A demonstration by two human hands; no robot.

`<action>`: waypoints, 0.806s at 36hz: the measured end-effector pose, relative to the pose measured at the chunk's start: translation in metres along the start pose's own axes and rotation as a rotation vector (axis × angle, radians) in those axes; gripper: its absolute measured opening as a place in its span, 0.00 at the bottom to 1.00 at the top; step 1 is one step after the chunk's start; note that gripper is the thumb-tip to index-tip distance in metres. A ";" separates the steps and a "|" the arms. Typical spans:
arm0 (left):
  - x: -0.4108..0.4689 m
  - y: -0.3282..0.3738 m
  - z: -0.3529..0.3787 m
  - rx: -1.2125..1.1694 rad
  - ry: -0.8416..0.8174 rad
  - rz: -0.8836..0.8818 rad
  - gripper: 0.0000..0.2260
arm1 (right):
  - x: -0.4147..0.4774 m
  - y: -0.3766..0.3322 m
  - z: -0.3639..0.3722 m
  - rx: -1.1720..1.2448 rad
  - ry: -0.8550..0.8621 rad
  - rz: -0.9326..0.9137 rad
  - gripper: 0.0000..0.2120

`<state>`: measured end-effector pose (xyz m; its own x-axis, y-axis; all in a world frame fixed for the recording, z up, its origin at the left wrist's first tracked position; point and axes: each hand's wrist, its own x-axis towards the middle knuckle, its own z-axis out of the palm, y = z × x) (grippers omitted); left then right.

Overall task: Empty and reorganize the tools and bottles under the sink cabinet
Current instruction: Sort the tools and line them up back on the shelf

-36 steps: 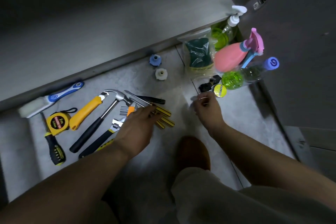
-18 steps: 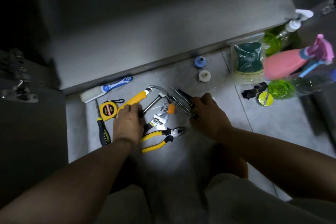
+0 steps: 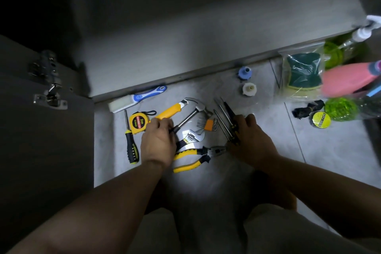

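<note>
Tools lie on the tiled floor in front of the open sink cabinet [image 3: 185, 37]. My left hand [image 3: 158, 142] is curled over the black grip of the claw hammer [image 3: 196, 105], beside the yellow utility knife [image 3: 169, 112] and the tape measure [image 3: 139, 122]. My right hand [image 3: 251, 140] is closed on the handles of several thin screwdrivers [image 3: 223, 117]. Between my hands lie the adjustable wrench [image 3: 193, 136], the yellow-handled pliers [image 3: 195, 158] and an orange hex key set [image 3: 208, 123]. The bottles stand at the right: a pink spray bottle [image 3: 348, 79], a green bottle [image 3: 342, 108] and a pump bottle [image 3: 362, 33].
A black-and-yellow screwdriver [image 3: 131, 146] and a blue-handled brush [image 3: 136, 99] lie at the left. Blue [image 3: 245, 72] and white [image 3: 249, 88] caps, bagged sponges [image 3: 303, 72] and a yellow tape roll [image 3: 321, 119] sit to the right. The open cabinet door [image 3: 49, 130] stands at the left.
My left hand moved left from the screwdrivers onto the hammer's grip. My right hand came from near the tape roll to the screwdrivers. The view swung left.
</note>
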<state>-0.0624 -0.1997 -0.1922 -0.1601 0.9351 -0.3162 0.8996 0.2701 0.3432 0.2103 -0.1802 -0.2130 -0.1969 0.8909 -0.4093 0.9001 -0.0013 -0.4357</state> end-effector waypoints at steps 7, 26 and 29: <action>0.015 -0.011 -0.012 0.132 0.212 -0.162 0.24 | 0.004 0.004 0.001 -0.012 0.009 -0.024 0.38; 0.082 -0.046 -0.028 0.466 0.162 -0.155 0.11 | 0.007 0.000 -0.009 -0.106 -0.041 -0.087 0.38; 0.078 -0.054 -0.029 0.484 0.181 0.025 0.11 | 0.006 0.001 -0.008 -0.114 -0.030 -0.102 0.38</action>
<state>-0.1349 -0.1351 -0.2098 -0.1657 0.9761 -0.1404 0.9821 0.1504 -0.1134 0.2133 -0.1714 -0.2098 -0.2993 0.8698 -0.3923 0.9130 0.1416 -0.3826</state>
